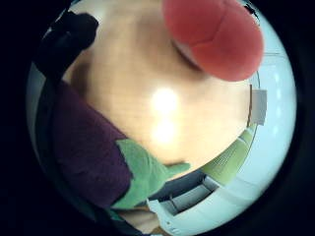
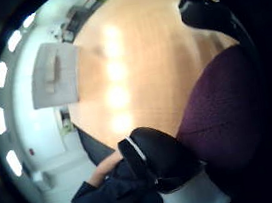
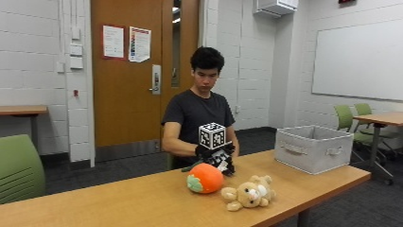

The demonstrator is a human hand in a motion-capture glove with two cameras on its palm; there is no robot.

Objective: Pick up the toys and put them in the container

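Note:
My gloved right hand [image 3: 211, 152] is low over the wooden table [image 3: 126, 198], just behind a round orange-red plush [image 3: 205, 178] with a green leaf. Its fingers curl round a purple plush with a green top [image 1: 88, 152], which lies against the palm; the gloved thumb [image 2: 158, 159] wraps beside the purple body [image 2: 223, 110]. From outside, the hand and the orange-red plush hide most of this toy. The orange-red plush [image 1: 216, 34] sits close beside the hand. A tan teddy bear [image 3: 249, 193] lies near the front edge. The grey fabric container [image 3: 313, 147] stands at the table's right end.
Bare tabletop stretches between the toys and the container [image 2: 54, 74]. A green chair [image 3: 19, 170] stands at the left. Beyond the right end are another table [image 3: 381, 118] and green chairs [image 3: 353, 118].

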